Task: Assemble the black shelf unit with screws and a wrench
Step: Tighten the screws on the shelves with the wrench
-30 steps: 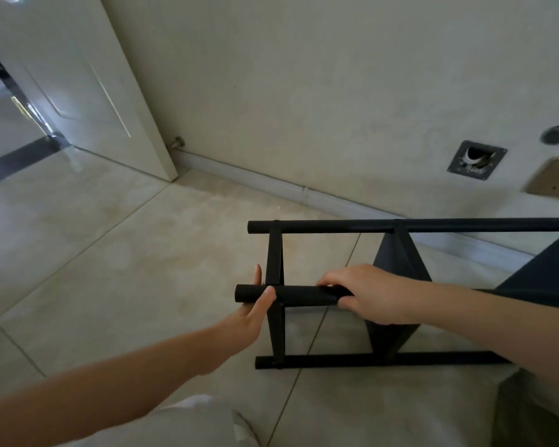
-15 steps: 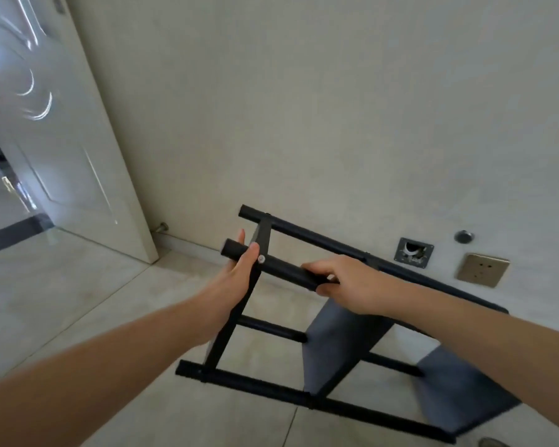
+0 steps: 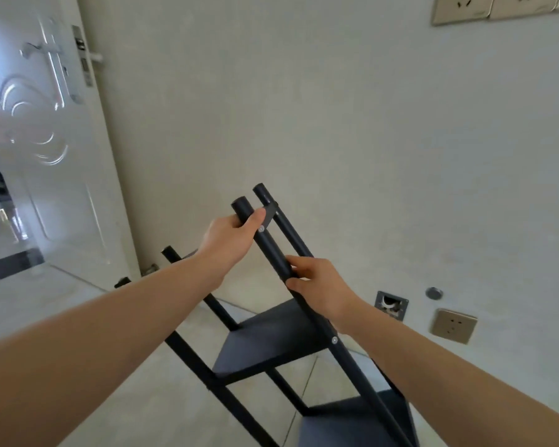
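Beige wall behind — left hand [image 3: 229,241], right hand [image 3: 320,287] gripping shelf post [image 3: 268,250]

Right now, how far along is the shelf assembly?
Mostly built, it seems: two dark shelf panels sit between the black posts, and screw heads show at the joints. In hand: the left hand and right hand grip the near post with the frame tilted. Left: setting it upright; no wrench is in view, and tightness can't be judged.
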